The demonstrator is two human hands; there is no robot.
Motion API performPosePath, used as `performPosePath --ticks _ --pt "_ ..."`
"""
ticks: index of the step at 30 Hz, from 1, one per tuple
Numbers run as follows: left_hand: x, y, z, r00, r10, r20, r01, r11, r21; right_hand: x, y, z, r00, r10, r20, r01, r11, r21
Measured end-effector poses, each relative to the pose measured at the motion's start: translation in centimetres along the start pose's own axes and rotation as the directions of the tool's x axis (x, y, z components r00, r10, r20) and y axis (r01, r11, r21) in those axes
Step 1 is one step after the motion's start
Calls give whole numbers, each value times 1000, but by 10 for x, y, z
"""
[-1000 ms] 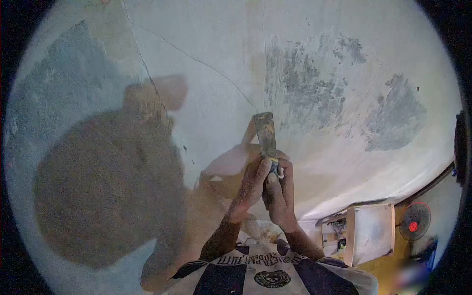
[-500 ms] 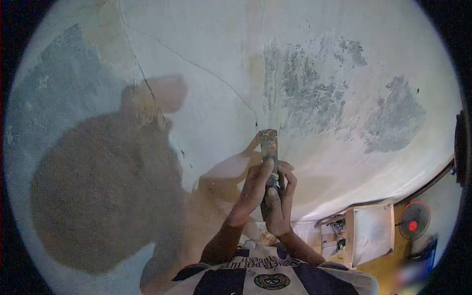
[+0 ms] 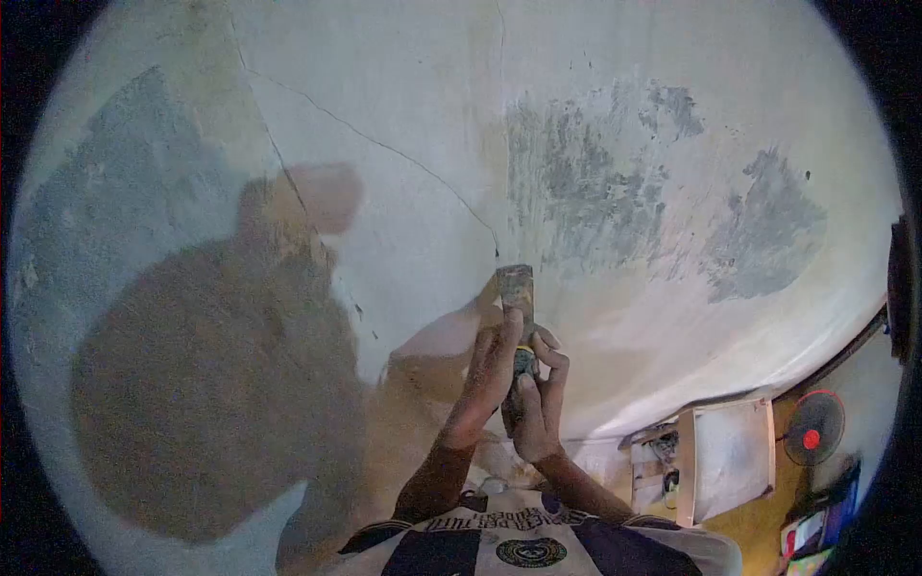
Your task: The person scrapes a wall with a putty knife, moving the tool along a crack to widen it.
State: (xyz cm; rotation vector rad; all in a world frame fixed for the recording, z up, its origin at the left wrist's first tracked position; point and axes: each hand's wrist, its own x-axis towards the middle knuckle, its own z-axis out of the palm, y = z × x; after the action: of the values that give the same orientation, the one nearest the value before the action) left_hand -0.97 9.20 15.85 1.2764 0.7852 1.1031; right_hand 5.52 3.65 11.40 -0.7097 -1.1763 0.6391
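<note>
Both of my hands are around one scraper-like tool (image 3: 517, 284) with a flat, stained blade and a dark handle. My left hand (image 3: 495, 370) is closed on it from the left, its thumb along the blade. My right hand (image 3: 540, 408) grips the handle from the right with bent fingers. The blade's top edge is at the pale wall (image 3: 403, 106), just below the lower end of a thin crack (image 3: 423, 165). Whether the edge touches the wall is hard to tell. Rough grey patches (image 3: 595, 178) mark the wall above and to the right.
A large shadow (image 3: 211, 384) falls on the wall at left. At lower right are a wooden-framed box or cabinet (image 3: 727, 461), a fan with a red centre (image 3: 812, 440) and some colourful items (image 3: 807, 538). A striped shirt (image 3: 499, 538) shows at the bottom.
The tool and both hands have shifted slightly left and down in view. My right fingers sit a little differently around the handle, and a yellow band shows more clearly there.
</note>
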Motion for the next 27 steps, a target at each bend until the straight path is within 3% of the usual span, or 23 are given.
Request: performPosePath --ticks 4,7,10,12,14,16,18,20,23,25,26,27 --pt "15 -1 -3 995 18 97 -16 1000 -14 8 1 1 1000 -3 0 3 995 96" --pt "17 7 -2 991 107 81 -104 994 -46 14 1 1 999 -44 1 44 999 -30" --pt "20 -16 -11 997 75 19 -77 989 128 2 5 3 999 -20 -28 19 1000 -25" --pt "25 -21 -10 973 232 -9 -226 957 180 8 4 2 999 -8 -31 7 1000 -15" --pt "19 -3 -4 982 190 2 -189 973 133 6 -3 3 999 5 -48 -4 1000 27" --pt "22 8 -4 998 1 62 0 1000 -10 17 -8 9 998 -21 -57 27 994 107" --pt "19 5 1 986 159 41 -157 987 -40 9 1 3 998 -11 -57 11 1000 -6" --pt "21 -6 2 975 220 43 -218 975 -34 6 11 -3 998 -24 -55 21 998 -57" --pt "21 -12 -3 989 122 80 -124 992 33 5 10 -5 997 7 -77 -10 999 -34" --pt "9 53 2 992 67 107 -77 992 101 16 -11 3 993 55 -100 -56 998 -6" --pt "28 17 4 994 79 75 -73 994 -75 18 -17 5 991 69 -110 -69 998 2" --pt "32 -3 1 993 96 70 -91 994 -61 17 -18 8 992 56 -116 -56 998 1"
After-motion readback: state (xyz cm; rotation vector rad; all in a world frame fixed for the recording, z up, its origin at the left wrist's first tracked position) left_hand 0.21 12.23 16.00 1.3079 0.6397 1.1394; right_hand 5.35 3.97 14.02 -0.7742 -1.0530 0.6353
